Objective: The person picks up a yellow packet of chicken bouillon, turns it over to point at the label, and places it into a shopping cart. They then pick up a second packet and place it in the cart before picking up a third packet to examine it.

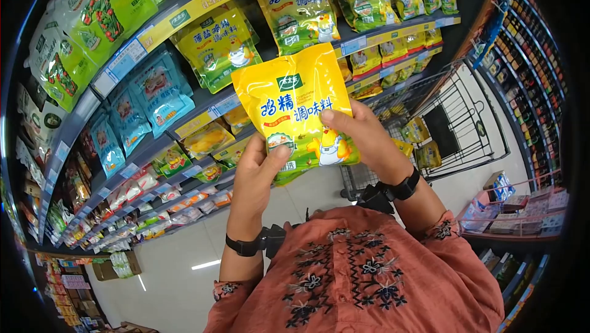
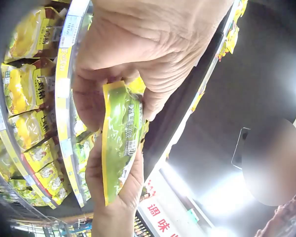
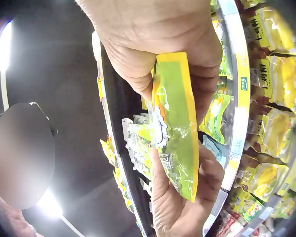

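A yellow and green seasoning bag (image 1: 292, 108), printed with Chinese characters and a cartoon chicken, is held up in front of the shelves. My left hand (image 1: 254, 170) grips its lower left side, with the thumb lying on the front. On the right edge my right hand (image 1: 367, 134) pinches the bag, thumb across the printed face and fingers behind. Both wrist views look at the bag from below: its green bottom (image 2: 119, 143) shows between the two hands, and in the right wrist view the bag's lower end (image 3: 176, 128) sits under the right palm.
Curved shelves carry similar yellow bags (image 1: 296, 13), blue packets (image 1: 161, 93) and large green bags (image 1: 104, 10). A wire shopping cart (image 1: 458, 130) holding a few yellow packs stands to the right. Beyond it are another stocked shelf (image 1: 522, 81) and a pink rack (image 1: 519, 213).
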{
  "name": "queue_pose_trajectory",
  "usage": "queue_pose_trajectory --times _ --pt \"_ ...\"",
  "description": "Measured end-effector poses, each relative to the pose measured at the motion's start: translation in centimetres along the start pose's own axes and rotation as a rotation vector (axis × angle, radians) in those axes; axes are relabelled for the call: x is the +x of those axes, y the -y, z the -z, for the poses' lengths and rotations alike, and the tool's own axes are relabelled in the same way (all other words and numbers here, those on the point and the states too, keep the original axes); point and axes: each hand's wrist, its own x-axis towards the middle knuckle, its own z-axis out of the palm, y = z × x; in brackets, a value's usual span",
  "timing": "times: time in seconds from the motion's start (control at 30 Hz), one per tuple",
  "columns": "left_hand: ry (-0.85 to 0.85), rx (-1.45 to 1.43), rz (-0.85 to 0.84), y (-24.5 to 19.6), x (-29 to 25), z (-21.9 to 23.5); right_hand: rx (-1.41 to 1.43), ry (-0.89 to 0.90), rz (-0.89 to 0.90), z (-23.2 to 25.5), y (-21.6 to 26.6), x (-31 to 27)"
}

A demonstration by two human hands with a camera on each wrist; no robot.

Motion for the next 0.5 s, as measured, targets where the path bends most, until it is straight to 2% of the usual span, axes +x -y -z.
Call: queue_pose_trajectory --times 0.07,0.27,0.37,0.5 --pt "-0.011 0.034 -0.053 -0.6 0.3 -0.6 0.061 0.009 -0.018 0.8 -0.8 0.5" --pt "-0.002 0.246 -0.015 -1.4 0.8 -0.1 0.246 -0.01 0.03 2.2 -2.0 1.6" --pt "0.005 0.349 -0.003 -1.2 0.8 0.0 0.259 -0.043 0.025 2.5 -1.6 2.1" --pt "-0.005 0.35 -0.027 -1.0 1.0 -0.3 0.232 -0.083 0.088 2.6 -1.9 2.8"
